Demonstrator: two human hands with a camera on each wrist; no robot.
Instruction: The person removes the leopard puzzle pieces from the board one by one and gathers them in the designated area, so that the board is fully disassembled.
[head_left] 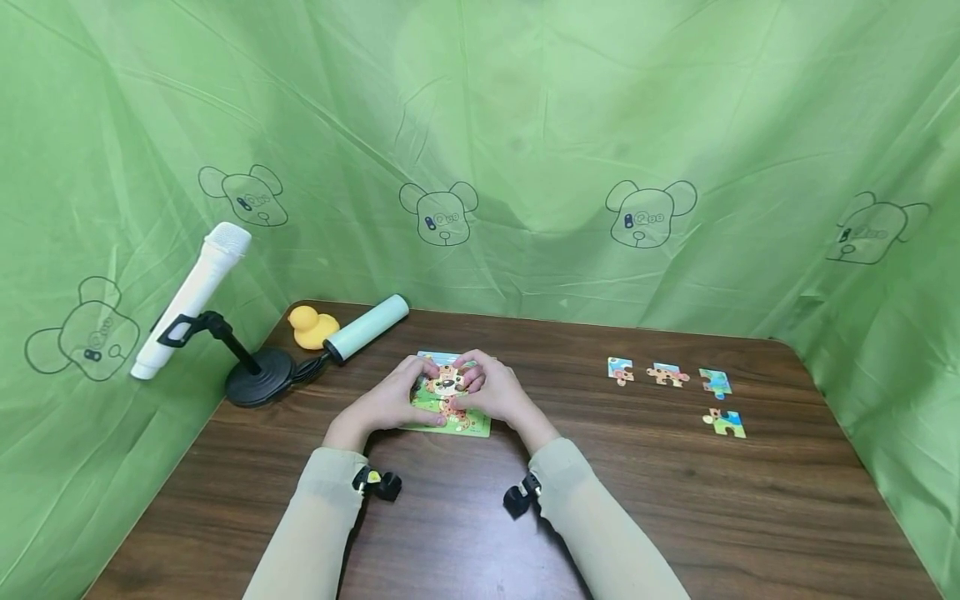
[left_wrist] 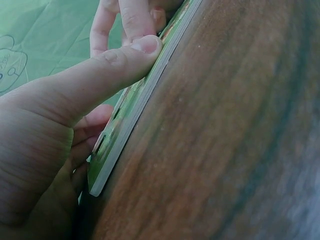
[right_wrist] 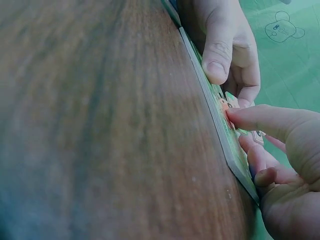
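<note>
A small jigsaw puzzle board (head_left: 472,429) with a cartoon bear picture and a green lower border lies flat on the table between both hands. My left hand (head_left: 396,396) holds the board at its left side, thumb (left_wrist: 117,65) on the near part and fingers curled at the far part. Over the board's right half, my right hand (head_left: 498,392) pinches a puzzle piece (right_wrist: 230,101) between thumb and fingers. The piece looks tilted up from the board; the fingers hide much of it.
Several loose puzzle pieces (head_left: 667,374) lie on the table (head_left: 750,508) to the right. At the back left are a yellow rubber duck (head_left: 313,328), a light-blue cylinder (head_left: 369,327) and a white microphone (head_left: 191,296) on a black stand (head_left: 258,377). A green curtain (head_left: 525,100) hangs behind.
</note>
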